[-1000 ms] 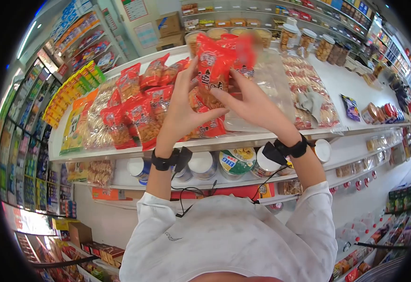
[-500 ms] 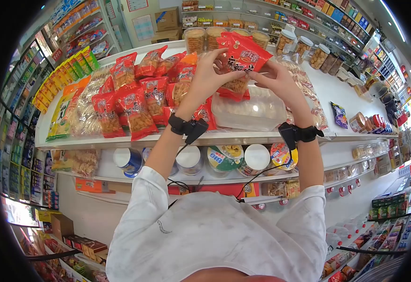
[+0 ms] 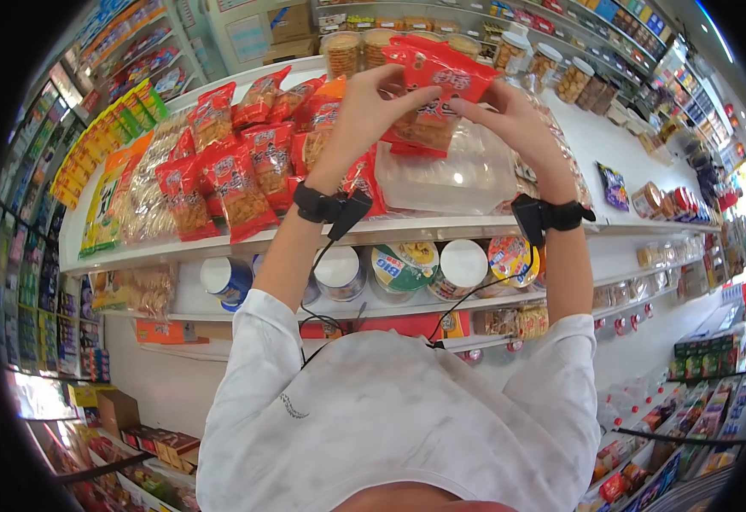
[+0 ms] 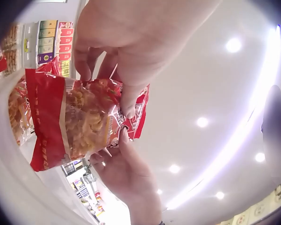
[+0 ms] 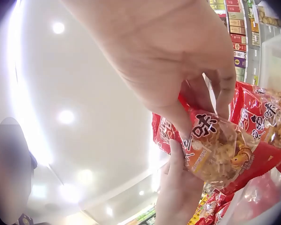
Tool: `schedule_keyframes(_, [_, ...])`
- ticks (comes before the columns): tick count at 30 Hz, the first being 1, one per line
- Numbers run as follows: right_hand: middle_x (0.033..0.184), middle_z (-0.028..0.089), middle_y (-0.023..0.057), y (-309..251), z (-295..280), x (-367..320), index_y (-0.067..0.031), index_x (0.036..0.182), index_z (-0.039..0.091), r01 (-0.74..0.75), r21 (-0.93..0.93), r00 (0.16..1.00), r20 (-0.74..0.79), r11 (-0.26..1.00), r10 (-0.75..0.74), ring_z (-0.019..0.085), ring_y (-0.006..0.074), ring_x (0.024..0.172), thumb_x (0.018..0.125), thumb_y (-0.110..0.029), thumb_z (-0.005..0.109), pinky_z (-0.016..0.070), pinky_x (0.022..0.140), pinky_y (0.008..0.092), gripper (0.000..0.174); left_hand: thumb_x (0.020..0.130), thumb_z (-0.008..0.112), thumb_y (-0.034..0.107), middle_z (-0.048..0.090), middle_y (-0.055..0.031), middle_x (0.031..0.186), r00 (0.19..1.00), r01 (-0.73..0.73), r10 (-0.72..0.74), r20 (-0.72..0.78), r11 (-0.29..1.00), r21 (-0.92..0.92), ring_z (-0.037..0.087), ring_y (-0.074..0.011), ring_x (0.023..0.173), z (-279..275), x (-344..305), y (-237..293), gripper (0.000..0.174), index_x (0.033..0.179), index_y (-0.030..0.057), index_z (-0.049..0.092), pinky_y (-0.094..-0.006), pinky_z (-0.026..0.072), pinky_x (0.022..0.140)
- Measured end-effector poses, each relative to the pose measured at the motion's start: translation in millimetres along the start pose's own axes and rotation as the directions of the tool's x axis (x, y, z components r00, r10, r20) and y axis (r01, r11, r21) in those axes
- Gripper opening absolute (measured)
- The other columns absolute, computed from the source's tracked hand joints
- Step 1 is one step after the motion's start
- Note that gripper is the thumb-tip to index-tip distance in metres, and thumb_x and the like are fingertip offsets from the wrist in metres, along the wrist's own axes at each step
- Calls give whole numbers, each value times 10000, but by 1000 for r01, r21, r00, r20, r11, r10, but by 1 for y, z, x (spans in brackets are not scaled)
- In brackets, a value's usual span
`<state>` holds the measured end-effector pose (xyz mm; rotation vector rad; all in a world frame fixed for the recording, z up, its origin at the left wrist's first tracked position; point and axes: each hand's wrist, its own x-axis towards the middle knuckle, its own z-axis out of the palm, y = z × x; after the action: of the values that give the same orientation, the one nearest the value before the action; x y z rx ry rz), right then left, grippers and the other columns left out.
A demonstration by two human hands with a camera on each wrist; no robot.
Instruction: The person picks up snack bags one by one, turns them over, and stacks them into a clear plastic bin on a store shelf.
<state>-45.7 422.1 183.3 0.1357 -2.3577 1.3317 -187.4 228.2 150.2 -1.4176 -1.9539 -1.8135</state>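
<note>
Both hands hold a red snack bag with a clear window above the white display shelf. My left hand pinches its left side, thumb across the front. On the other side, my right hand grips it with the thumb also on the front. Crunchy golden pieces show through the window in the left wrist view, where the bag hangs tilted. Behind it, a second similar bag shows in the right wrist view. Below the hands lies a clear plastic container.
Several matching red bags lie piled to the left, beside packs of pale snacks. Round tubs of biscuits stand at the back, with lidded jars to the right. A purple packet lies further right. Instant noodle tubs fill the lower shelf.
A second ago the bag was further left, with the right thumb near its lower part. It has shifted right, and both thumbs now press its front. Over the last half second the hold stays alike.
</note>
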Motion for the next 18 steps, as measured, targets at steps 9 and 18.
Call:
schedule_keyframes(9, [1133, 763, 84, -15, -13, -2, -45, 1212, 738, -80, -229, 996, 25, 970, 88, 704, 164, 1028, 889, -477, 807, 533, 921, 336, 544, 916, 777, 516, 711, -13, 959, 994, 111, -107, 29, 975, -191, 621, -82, 849, 2, 5, -11, 542, 1136, 21, 748, -251, 500, 759])
schedule_keyframes(18, [1198, 753, 102, -4, -15, -6, -22, 1275, 704, -10, -177, 996, 83, 984, 25, 707, 194, 1126, 970, -372, 751, 540, 993, 333, 467, 989, 705, 483, 766, -1, 963, 982, 169, -140, 126, 950, -263, 670, -49, 863, -5, 10, -21, 463, 1136, 53, 794, -228, 520, 806])
